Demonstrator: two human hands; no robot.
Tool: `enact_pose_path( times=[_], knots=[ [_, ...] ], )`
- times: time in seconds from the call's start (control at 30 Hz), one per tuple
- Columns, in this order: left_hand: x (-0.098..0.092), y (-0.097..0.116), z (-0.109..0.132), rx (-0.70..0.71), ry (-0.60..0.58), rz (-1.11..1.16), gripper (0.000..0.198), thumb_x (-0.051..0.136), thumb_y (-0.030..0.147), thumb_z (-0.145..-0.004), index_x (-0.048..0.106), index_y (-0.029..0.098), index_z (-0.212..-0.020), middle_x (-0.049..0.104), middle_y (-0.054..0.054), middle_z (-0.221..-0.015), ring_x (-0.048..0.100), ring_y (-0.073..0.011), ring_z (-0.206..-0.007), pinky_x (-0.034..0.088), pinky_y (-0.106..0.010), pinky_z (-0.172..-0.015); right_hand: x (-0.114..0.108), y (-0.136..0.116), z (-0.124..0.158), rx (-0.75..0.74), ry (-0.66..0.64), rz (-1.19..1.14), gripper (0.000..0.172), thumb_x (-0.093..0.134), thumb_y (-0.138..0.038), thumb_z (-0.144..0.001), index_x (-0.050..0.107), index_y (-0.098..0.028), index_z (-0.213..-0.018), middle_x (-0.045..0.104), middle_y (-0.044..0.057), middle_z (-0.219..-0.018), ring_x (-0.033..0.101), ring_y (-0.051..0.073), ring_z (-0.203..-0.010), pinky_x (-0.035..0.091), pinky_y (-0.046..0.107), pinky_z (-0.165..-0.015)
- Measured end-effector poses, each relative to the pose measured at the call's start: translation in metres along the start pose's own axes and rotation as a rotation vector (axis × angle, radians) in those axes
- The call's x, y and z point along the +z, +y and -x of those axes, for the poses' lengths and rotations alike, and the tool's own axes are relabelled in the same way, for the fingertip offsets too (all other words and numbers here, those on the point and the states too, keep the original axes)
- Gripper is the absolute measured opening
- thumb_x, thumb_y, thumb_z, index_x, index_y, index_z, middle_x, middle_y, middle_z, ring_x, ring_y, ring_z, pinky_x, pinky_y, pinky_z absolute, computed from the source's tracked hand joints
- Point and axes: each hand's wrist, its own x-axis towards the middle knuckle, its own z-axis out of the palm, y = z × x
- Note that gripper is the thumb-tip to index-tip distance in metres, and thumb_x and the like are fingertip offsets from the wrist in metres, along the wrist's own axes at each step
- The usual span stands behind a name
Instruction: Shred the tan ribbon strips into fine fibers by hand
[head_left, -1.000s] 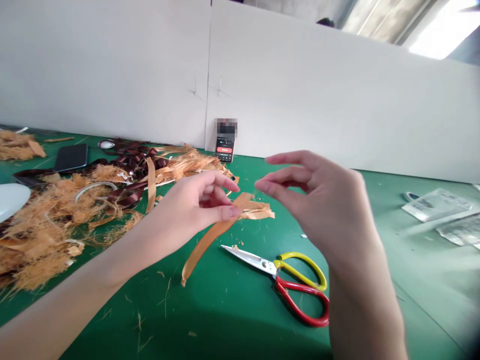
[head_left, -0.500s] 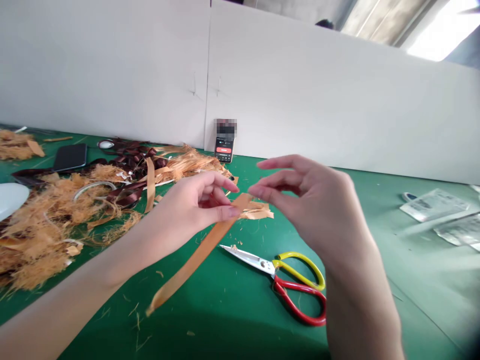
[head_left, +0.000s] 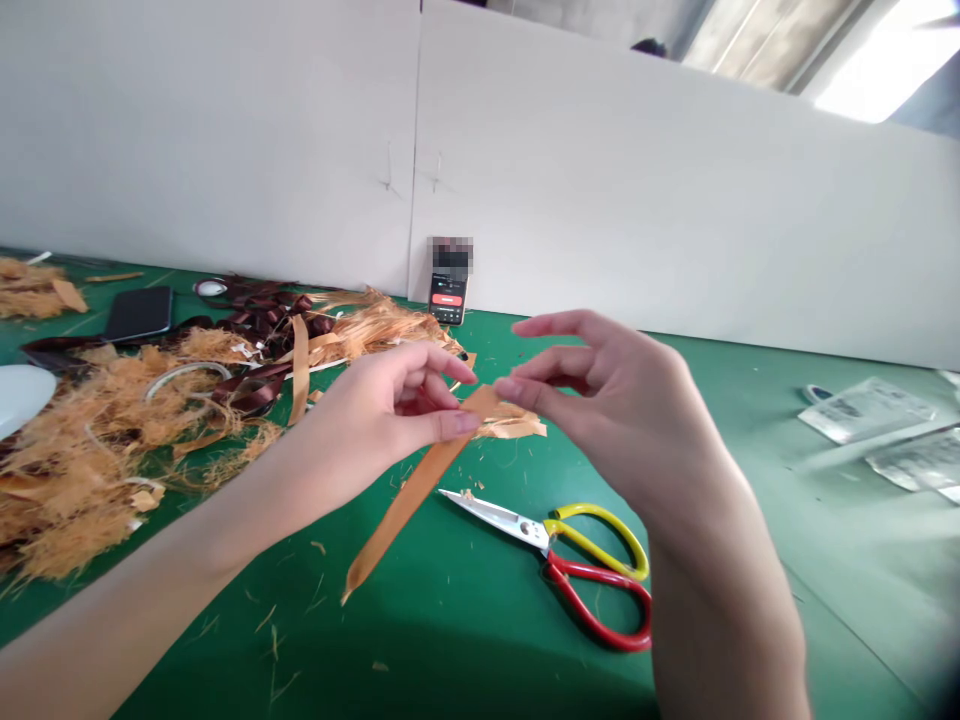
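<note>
A flat, tan ribbon [head_left: 412, 489] slants down to the left from between my hands, its frayed lower end hanging over the green table. My left hand [head_left: 409, 395] pinches it between thumb and fingers a little below its top end. At that top end, the thumb and index finger of my right hand [head_left: 600, 385] are closed on the ribbon, while the other fingers are lifted. Below my hands lie scissors [head_left: 529, 530] with one yellow and one red handle, blades pointing left. Behind the ribbon rest several short tan pieces [head_left: 517, 422].
Frayed tan fibres [head_left: 82, 450] and dark brown ribbon [head_left: 262, 385] are heaped on the left. A phone [head_left: 448, 285] leans against the white partition [head_left: 600, 180]. A dark phone-like slab [head_left: 139, 313] lies back left, and clear plastic packets [head_left: 870, 408] lie at right.
The ribbon's hanging end has drawn up and to the right, so less of it hangs below my left hand. Both hands have stayed almost in place.
</note>
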Motion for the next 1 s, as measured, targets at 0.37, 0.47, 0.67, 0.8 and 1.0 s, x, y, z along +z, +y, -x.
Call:
enact_pose_path(
  times=[0.37,0.47,0.67,0.8,1.0],
  knots=[
    [0.002,0.001,-0.001,-0.005,0.034,-0.009,0.026,0.073,0.030,-0.074,0.062,0.022,-0.096,0.064,0.003,-0.076,0.065,-0.0149,-0.074,0.051,-0.024,-0.069,-0.007,0.002,-0.001,-0.009,0.155,-0.009,0.028,0.071,-0.029,-0.073,0.061,-0.022,-0.098,0.074,0.002,-0.077,0.068,0.019,-0.072,0.052,0.033,-0.066],
    [0.003,-0.001,-0.001,0.029,0.036,-0.022,0.020,0.071,0.031,-0.077,0.063,0.022,-0.092,0.066,0.001,-0.078,0.066,-0.0161,-0.077,0.051,-0.025,-0.070,-0.003,0.002,-0.001,0.027,-0.097,-0.043,0.032,0.073,-0.024,-0.069,0.061,-0.021,-0.098,0.073,0.000,-0.072,0.068,0.019,-0.070,0.053,0.032,-0.064],
    [0.001,-0.007,-0.001,0.068,0.042,-0.084,0.010,0.066,0.032,-0.081,0.064,0.022,-0.081,0.068,0.001,-0.081,0.065,-0.0151,-0.079,0.048,-0.024,-0.071,-0.017,0.011,-0.004,0.019,0.567,0.413,0.031,0.063,-0.019,-0.077,0.058,-0.019,-0.107,0.072,0.007,-0.081,0.064,0.023,-0.072,0.047,0.039,-0.072],
    [0.001,-0.010,-0.002,0.065,-0.020,-0.122,0.012,0.063,0.034,-0.082,0.063,0.022,-0.081,0.067,0.001,-0.080,0.064,-0.0150,-0.077,0.048,-0.026,-0.070,-0.027,0.010,0.001,0.069,0.642,0.530,0.029,0.061,-0.032,-0.081,0.060,-0.020,-0.107,0.072,0.009,-0.083,0.063,0.024,-0.072,0.045,0.041,-0.075],
    [0.010,-0.020,-0.007,0.001,-0.099,-0.109,0.014,0.063,0.033,-0.081,0.062,0.020,-0.084,0.067,-0.002,-0.083,0.064,-0.0189,-0.082,0.047,-0.032,-0.075,-0.009,0.022,0.011,0.161,0.047,0.684,0.031,0.051,-0.045,-0.085,0.063,-0.018,-0.094,0.071,0.012,-0.085,0.064,0.030,-0.079,0.044,0.039,-0.065]
  ],
)
